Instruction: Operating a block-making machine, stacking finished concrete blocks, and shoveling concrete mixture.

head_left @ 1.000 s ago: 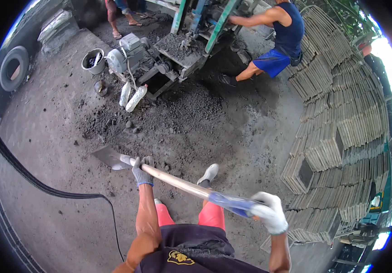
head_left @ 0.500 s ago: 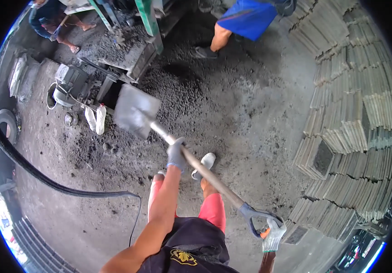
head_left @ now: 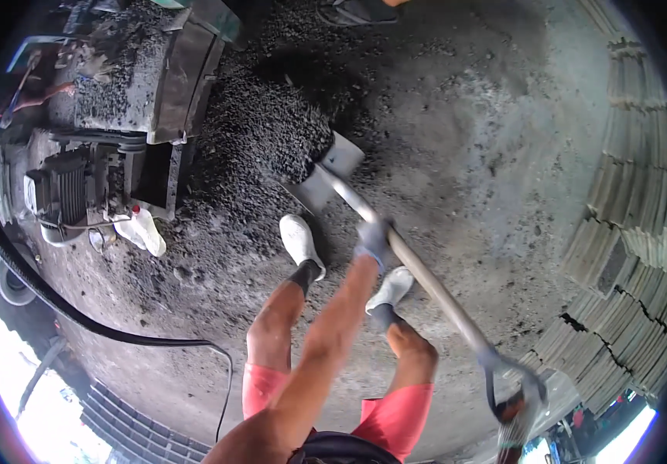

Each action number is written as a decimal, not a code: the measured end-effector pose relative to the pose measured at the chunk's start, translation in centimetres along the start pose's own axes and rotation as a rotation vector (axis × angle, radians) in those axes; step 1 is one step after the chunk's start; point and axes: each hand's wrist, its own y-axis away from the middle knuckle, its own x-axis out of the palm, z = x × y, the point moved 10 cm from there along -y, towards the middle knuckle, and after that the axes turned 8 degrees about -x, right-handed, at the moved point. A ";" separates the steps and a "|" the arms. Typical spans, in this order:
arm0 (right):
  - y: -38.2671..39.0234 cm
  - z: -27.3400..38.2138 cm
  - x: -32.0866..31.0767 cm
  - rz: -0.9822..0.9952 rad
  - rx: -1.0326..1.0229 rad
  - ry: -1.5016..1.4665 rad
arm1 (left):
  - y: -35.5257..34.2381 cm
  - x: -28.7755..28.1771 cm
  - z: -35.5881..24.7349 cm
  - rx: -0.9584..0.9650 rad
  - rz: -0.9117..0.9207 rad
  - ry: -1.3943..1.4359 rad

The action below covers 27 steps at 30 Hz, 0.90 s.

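Observation:
A long shovel slants across the view, its pale wooden shaft running from upper left to lower right. My gloved left hand is closed round the shaft's lower part, nearer the blade. At the other end, my gloved right hand grips the dark D-shaped handle; motion smears its fingers somewhat. The flat metal blade lies low against the near right side of a heap of dark gravel. Some gravel covers the blade's upper middle, so part of its edge is hidden.
A machine with a motor and a metal trough stands at the left, with plastic bottles beside it. A black hose curves along the left floor. Stacked slabs line the right. Another person's shoe shows at the top.
The shovel blade has swung right and down, from beside the machine to the gravel heap. Both hands have kept their hold and moved rightward. My feet stand wider apart, and the view has shifted.

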 end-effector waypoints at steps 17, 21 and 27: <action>-7.4 -13.4 18.2 0.221 0.040 -0.162 | -5.4 -13.2 -13.9 0.106 -0.134 0.359; -2.3 -7.5 14.6 0.326 -0.053 -0.039 | -0.4 -20.0 -13.5 0.268 -0.196 0.367; -4.4 -3.5 -5.0 0.342 -0.282 -0.055 | 14.7 -12.2 -2.9 0.076 0.006 0.513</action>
